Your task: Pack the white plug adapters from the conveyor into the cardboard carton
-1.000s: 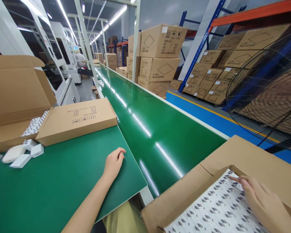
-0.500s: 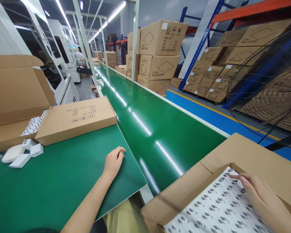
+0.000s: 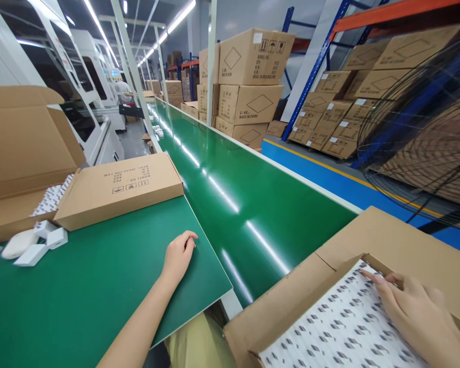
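My left hand (image 3: 180,255) rests on the green tabletop (image 3: 111,286) near its right corner, with its fingers curled in and nothing visible in them. At the lower right, my right hand (image 3: 410,301) is over an open cardboard box (image 3: 291,291). Its fingertips are at the upper edge of a white patterned sheet (image 3: 337,327) lying in that box. The thumb and index finger are partly bent at the sheet's corner; whether they grip it is unclear.
A closed carton (image 3: 122,189), an open carton (image 3: 19,138) and several white pieces (image 3: 32,254) occupy the table's left. A green conveyor (image 3: 230,189) runs alongside. Stacked boxes (image 3: 249,102) stand beyond it, and a wire fan guard (image 3: 417,133) is at right.
My right hand has its fingers more bent at the sheet's upper corner, and the corner's far edge shows more. My left hand has stayed in place. The view has shifted slightly.
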A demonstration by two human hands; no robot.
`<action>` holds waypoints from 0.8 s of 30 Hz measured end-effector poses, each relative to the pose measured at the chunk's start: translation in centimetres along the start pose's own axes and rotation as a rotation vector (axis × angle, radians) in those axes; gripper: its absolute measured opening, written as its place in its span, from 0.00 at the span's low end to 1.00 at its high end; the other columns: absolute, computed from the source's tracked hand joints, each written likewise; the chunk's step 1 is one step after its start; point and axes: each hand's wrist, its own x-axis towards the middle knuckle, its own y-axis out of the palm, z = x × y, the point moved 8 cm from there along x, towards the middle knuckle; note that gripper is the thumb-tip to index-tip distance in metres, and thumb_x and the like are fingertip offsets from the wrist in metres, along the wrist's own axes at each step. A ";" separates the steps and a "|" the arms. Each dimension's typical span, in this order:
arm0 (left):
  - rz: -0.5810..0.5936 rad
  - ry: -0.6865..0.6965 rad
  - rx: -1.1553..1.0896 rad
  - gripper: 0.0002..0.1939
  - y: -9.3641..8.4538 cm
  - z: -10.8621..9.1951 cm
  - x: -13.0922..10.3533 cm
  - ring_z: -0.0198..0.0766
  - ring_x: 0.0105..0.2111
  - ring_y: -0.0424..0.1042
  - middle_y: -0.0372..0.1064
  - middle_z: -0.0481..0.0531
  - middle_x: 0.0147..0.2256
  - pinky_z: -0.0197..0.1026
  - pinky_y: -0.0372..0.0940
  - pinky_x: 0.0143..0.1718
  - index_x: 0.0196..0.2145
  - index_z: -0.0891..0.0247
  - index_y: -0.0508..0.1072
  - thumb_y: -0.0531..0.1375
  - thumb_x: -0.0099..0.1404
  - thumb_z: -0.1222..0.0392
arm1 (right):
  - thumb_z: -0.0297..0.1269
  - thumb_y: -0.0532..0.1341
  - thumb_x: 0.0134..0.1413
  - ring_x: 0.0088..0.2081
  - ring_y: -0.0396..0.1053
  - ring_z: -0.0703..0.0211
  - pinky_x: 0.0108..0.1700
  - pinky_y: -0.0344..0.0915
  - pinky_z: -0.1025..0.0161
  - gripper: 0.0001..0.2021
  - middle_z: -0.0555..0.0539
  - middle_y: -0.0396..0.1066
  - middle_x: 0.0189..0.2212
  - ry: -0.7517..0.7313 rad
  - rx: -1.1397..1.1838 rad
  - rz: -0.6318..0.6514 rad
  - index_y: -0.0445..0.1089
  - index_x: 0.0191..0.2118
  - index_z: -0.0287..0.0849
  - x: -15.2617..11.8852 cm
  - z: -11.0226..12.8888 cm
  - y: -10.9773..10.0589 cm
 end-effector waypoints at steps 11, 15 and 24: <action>-0.007 0.001 0.010 0.13 -0.2 -0.4 -0.1 0.35 0.27 0.68 0.69 0.45 0.25 0.35 0.59 0.30 0.31 0.59 0.70 0.46 0.59 0.61 | 0.60 0.37 0.45 0.40 0.59 0.36 0.45 0.60 0.43 0.36 0.35 0.66 0.35 -0.041 -0.008 0.017 0.70 0.39 0.38 0.2 -0.2 0.5; -0.002 -0.003 0.007 0.13 -0.2 -0.4 -0.2 0.35 0.26 0.68 0.69 0.45 0.25 0.35 0.59 0.29 0.31 0.59 0.70 0.45 0.59 0.60 | 0.59 0.37 0.45 0.39 0.59 0.38 0.44 0.60 0.44 0.34 0.36 0.66 0.35 -0.077 -0.013 0.021 0.72 0.34 0.41 0.3 -0.2 0.6; 0.001 -0.014 0.007 0.13 -0.2 -0.3 -0.3 0.36 0.27 0.69 0.69 0.46 0.25 0.36 0.60 0.29 0.32 0.60 0.70 0.46 0.59 0.58 | 0.56 0.35 0.47 0.43 0.57 0.37 0.46 0.58 0.45 0.36 0.36 0.64 0.41 -0.074 -0.044 0.071 0.72 0.42 0.39 -0.2 -0.3 1.1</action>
